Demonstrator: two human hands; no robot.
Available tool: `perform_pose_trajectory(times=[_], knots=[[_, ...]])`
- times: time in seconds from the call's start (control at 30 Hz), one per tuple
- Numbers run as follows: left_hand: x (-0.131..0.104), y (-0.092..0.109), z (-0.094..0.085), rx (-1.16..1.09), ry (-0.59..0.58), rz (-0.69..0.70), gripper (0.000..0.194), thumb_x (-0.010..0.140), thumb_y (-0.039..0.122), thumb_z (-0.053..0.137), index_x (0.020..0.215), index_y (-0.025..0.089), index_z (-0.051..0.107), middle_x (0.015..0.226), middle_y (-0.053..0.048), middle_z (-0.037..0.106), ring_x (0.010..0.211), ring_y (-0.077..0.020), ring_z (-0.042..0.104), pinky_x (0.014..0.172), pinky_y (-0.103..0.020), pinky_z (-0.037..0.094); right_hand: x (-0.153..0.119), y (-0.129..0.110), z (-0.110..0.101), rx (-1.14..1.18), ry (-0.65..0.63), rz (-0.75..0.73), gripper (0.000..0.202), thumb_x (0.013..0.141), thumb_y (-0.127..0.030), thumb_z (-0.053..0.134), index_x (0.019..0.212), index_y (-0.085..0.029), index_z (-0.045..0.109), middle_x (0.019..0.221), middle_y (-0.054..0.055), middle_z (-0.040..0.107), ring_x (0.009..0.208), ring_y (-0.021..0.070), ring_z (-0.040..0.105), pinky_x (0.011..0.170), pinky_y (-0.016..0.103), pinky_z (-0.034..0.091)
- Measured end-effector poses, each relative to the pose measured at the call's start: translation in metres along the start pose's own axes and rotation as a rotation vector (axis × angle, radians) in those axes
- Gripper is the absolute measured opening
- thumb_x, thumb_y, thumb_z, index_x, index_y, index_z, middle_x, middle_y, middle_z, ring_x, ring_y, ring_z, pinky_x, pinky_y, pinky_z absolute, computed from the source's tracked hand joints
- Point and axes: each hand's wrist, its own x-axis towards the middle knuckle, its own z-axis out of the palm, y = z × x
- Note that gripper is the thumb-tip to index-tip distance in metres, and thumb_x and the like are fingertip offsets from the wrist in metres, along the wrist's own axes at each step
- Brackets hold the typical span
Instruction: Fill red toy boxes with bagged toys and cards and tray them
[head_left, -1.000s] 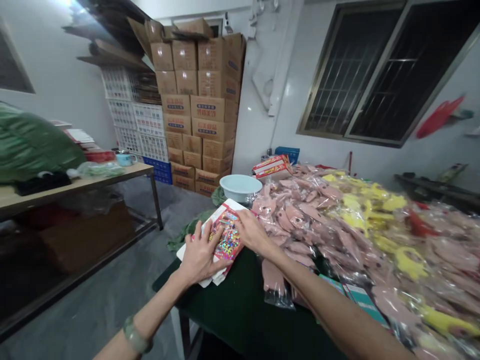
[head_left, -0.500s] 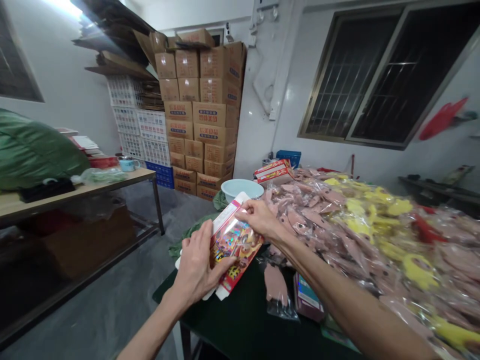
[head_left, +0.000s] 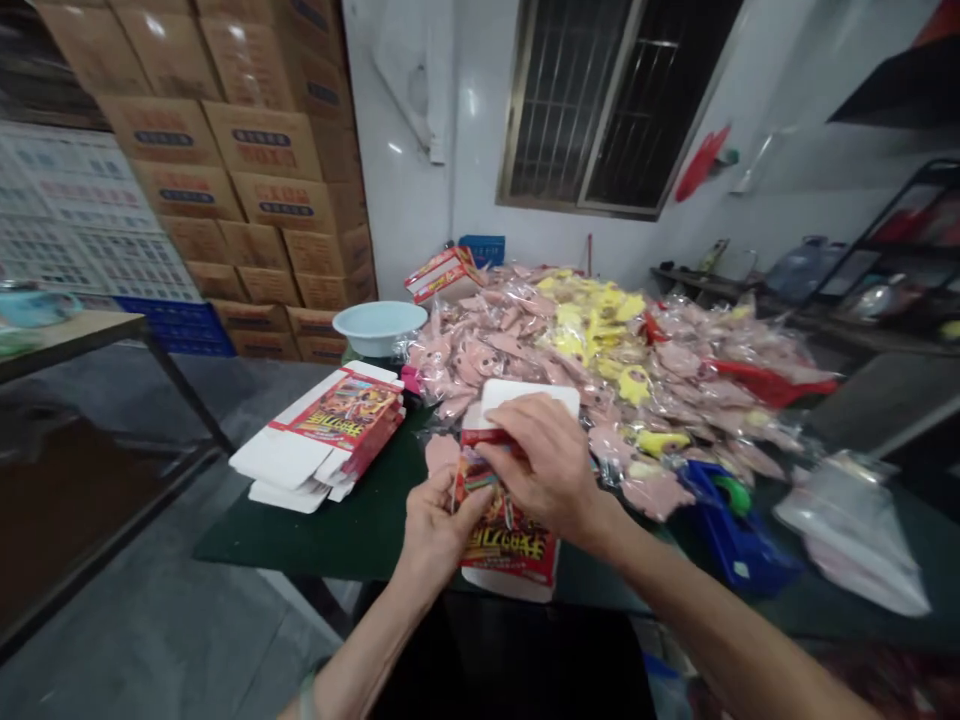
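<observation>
A red printed carton (head_left: 517, 550) with a white flap at its far end lies at the near edge of the dark green table (head_left: 262, 535). My left hand (head_left: 442, 515) grips its left side, thumb on the printed face. Over the upper part, my right hand (head_left: 544, 460) is bent with its fingers on the carton near the white flap. To the left is a stack of flat red and white cartons (head_left: 349, 410). Behind the hands spreads a heap of pink bagged pieces (head_left: 480, 350), with yellow bagged pieces (head_left: 592, 310) among them.
A pale blue basin (head_left: 380, 322) stands behind the carton stack. On the right are a blue tape dispenser (head_left: 739, 535) and clear plastic bags (head_left: 862, 530). Brown cardboard boxes (head_left: 270, 150) are piled at the back left. Another table (head_left: 97, 335) stands at the left.
The view has swung right, bringing the carton stack and tape dispenser into sight. Both hands now hold the carton close to the table's near edge, and its printed face has turned.
</observation>
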Motion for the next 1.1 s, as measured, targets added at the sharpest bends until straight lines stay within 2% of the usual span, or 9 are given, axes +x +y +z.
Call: perform_pose_trajectory(times=[0.07, 0.13, 0.2, 0.3, 0.47, 0.63, 0.83, 1.0, 1.1], knots=[[0.006, -0.007, -0.002, 0.089, 0.059, 0.043, 0.034, 0.068, 0.031, 0.073, 0.095, 0.013, 0.062, 0.080, -0.006, 0.071, 0.066, -0.0166, 0.066, 0.066, -0.030, 0.054, -0.020, 0.001, -0.010, -0.064, 0.237, 0.123, 0.026, 0.076, -0.014, 0.064, 0.101, -0.019, 0.055, 0.096, 0.007, 0.060, 0.095, 0.0203, 0.056, 0.086, 0.039, 0.044], [0.013, -0.018, -0.010, 0.231, 0.072, 0.087, 0.032, 0.067, 0.031, 0.073, 0.092, 0.014, 0.063, 0.081, -0.005, 0.071, 0.068, -0.0165, 0.066, 0.067, -0.028, 0.054, -0.045, 0.006, -0.009, 0.041, 0.341, 0.383, 0.031, 0.075, -0.014, 0.065, 0.101, -0.020, 0.050, 0.104, 0.008, 0.055, 0.100, 0.0211, 0.055, 0.086, 0.040, 0.045], [0.020, -0.029, -0.019, 0.332, 0.064, 0.114, 0.031, 0.066, 0.031, 0.074, 0.089, 0.014, 0.064, 0.081, -0.004, 0.070, 0.069, -0.0163, 0.065, 0.066, -0.026, 0.054, -0.071, 0.015, 0.002, 0.228, 0.303, 0.607, 0.025, 0.077, -0.017, 0.062, 0.097, -0.021, 0.046, 0.107, 0.009, 0.054, 0.099, 0.0207, 0.056, 0.079, 0.037, 0.049], [0.026, -0.041, -0.026, 0.376, 0.043, 0.103, 0.033, 0.066, 0.031, 0.074, 0.092, 0.013, 0.063, 0.083, -0.005, 0.070, 0.073, -0.0181, 0.066, 0.068, -0.028, 0.055, -0.099, 0.031, 0.023, 0.396, 0.258, 0.737, 0.021, 0.080, -0.020, 0.059, 0.095, -0.021, 0.044, 0.112, 0.011, 0.053, 0.096, 0.0199, 0.059, 0.071, 0.032, 0.052], [0.021, -0.045, -0.030, 0.510, 0.017, 0.153, 0.042, 0.067, 0.031, 0.074, 0.103, 0.014, 0.060, 0.092, -0.008, 0.070, 0.082, -0.0213, 0.068, 0.075, -0.032, 0.056, -0.109, 0.039, 0.023, 0.348, 0.169, 0.583, 0.044, 0.083, -0.016, 0.056, 0.124, -0.023, 0.041, 0.118, 0.011, 0.052, 0.099, 0.0196, 0.059, 0.081, 0.034, 0.051], [0.016, -0.040, -0.027, 0.578, 0.071, 0.384, 0.073, 0.068, 0.027, 0.073, 0.132, 0.022, 0.039, 0.119, -0.010, 0.063, 0.097, -0.0215, 0.065, 0.084, -0.032, 0.054, -0.101, 0.031, 0.003, 0.244, 0.001, 0.329, 0.043, 0.085, -0.008, 0.049, 0.124, -0.026, 0.047, 0.108, 0.008, 0.051, 0.101, 0.0185, 0.055, 0.085, 0.033, 0.049], [0.026, -0.022, -0.013, 0.603, 0.079, 0.778, 0.020, 0.080, 0.020, 0.059, 0.100, 0.018, 0.063, 0.091, -0.006, 0.068, 0.084, -0.0165, 0.064, 0.074, -0.026, 0.051, -0.091, 0.015, -0.003, 0.302, 0.023, 0.415, 0.031, 0.088, -0.008, 0.039, 0.109, -0.022, 0.056, 0.115, 0.009, 0.047, 0.105, 0.0188, 0.051, 0.087, 0.033, 0.046], [0.031, -0.015, -0.005, 0.447, 0.176, 0.594, 0.017, 0.086, 0.023, 0.051, 0.080, 0.016, 0.065, 0.083, -0.004, 0.067, 0.082, -0.0157, 0.062, 0.073, -0.025, 0.047, -0.088, 0.009, -0.003, 0.430, 0.084, 0.673, 0.019, 0.091, -0.018, 0.041, 0.106, -0.024, 0.051, 0.098, 0.005, 0.053, 0.090, 0.0153, 0.056, 0.077, 0.027, 0.048], [0.029, -0.008, 0.000, 0.252, 0.151, 0.368, 0.016, 0.084, 0.027, 0.055, 0.097, 0.019, 0.058, 0.083, -0.002, 0.067, 0.071, -0.0132, 0.062, 0.064, -0.023, 0.047, -0.085, 0.014, -0.011, 0.617, 0.026, 0.794, 0.031, 0.092, -0.024, 0.044, 0.122, -0.025, 0.039, 0.104, 0.006, 0.056, 0.088, 0.0154, 0.059, 0.076, 0.027, 0.051]])
